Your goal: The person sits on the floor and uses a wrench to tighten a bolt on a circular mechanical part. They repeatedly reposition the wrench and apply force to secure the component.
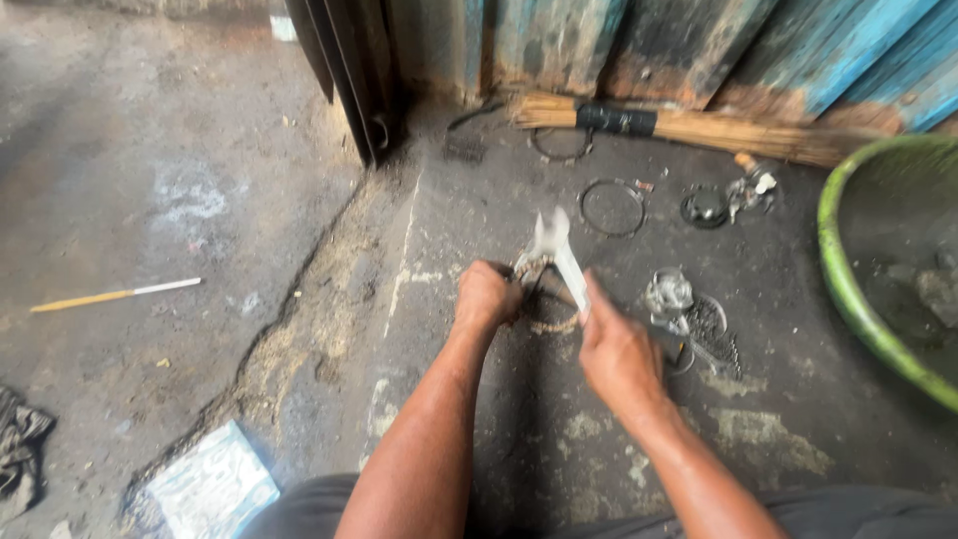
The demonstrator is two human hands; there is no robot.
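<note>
Hands work low over the stained concrete floor (180,150); left hand (486,296) is fisted tight around a rusty toothed ring, apparently a sprocket (547,309), holding it just above the floor between both hands; right hand (619,354) is clamped on the shaft of a bright steel open-ended spanner (555,250), whose head is blurred above the ring. Judgement: the spanner head should seat squarely before force goes on; the left fist needs to brace the ring against turning; knuckles stay clear of the teeth in case of a slip. Nearby: two thin wire rings (612,207), loose metal parts (689,309) just beside the right hand, green plastic basin (848,279) to the right, bundled straw broom (689,128) by the blue wooden wall.
</note>
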